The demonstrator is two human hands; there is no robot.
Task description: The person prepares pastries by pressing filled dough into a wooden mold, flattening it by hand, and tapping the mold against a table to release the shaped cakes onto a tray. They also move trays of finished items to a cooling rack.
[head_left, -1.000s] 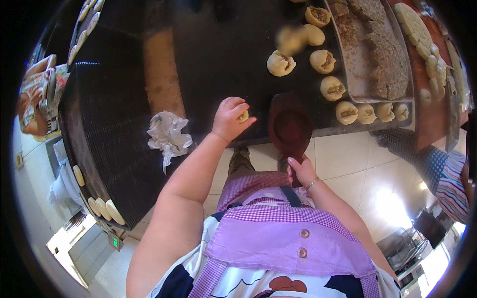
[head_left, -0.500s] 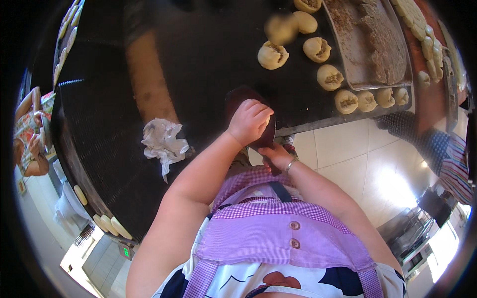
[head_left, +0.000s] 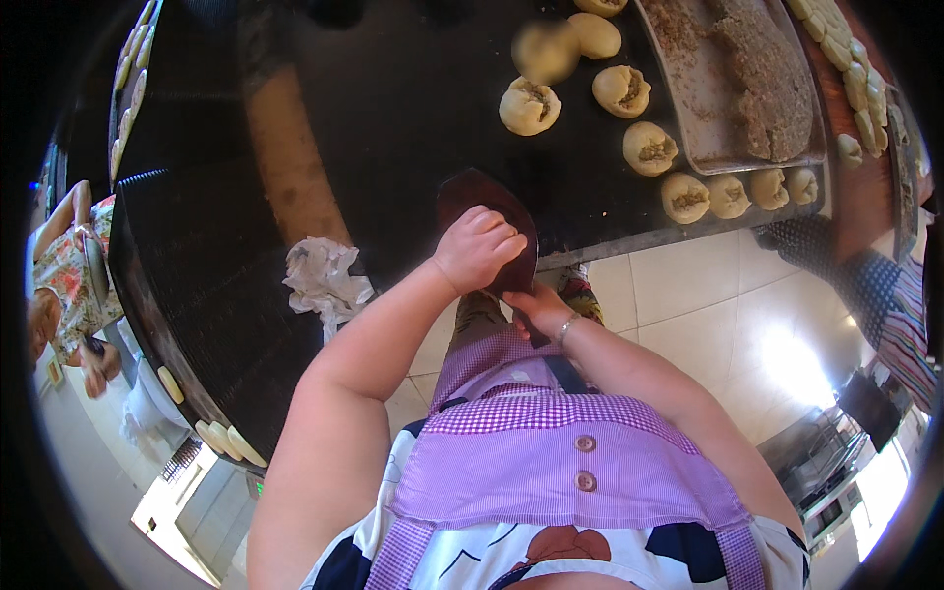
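Observation:
My right hand (head_left: 538,310) grips the short handle of a dark reddish-brown, leaf-shaped paddle (head_left: 472,187) at the table's near edge. Over the paddle's broad face, my left hand (head_left: 477,249) is closed with its fingers curled down. Whatever those fingers hold, if anything, is hidden beneath them. Beyond the paddle sits a round dough bun (head_left: 530,105), gathered at the top with brown filling showing. Several similar buns (head_left: 650,148) curve along beside a metal tray (head_left: 694,162), which holds brown minced filling (head_left: 777,98).
A crumpled white plastic bag (head_left: 324,280) lies left of my hands, by a brown strip (head_left: 295,157) on the black table (head_left: 393,108). Pale dough pieces (head_left: 836,49) line a reddish board at far right. Another person (head_left: 74,265) is at far left; patterned cloth shows at right.
My left hand has shifted slightly left over the paddle, its fingers curling lower. The right hand still holds the handle. At far left, the other person's arm has moved.

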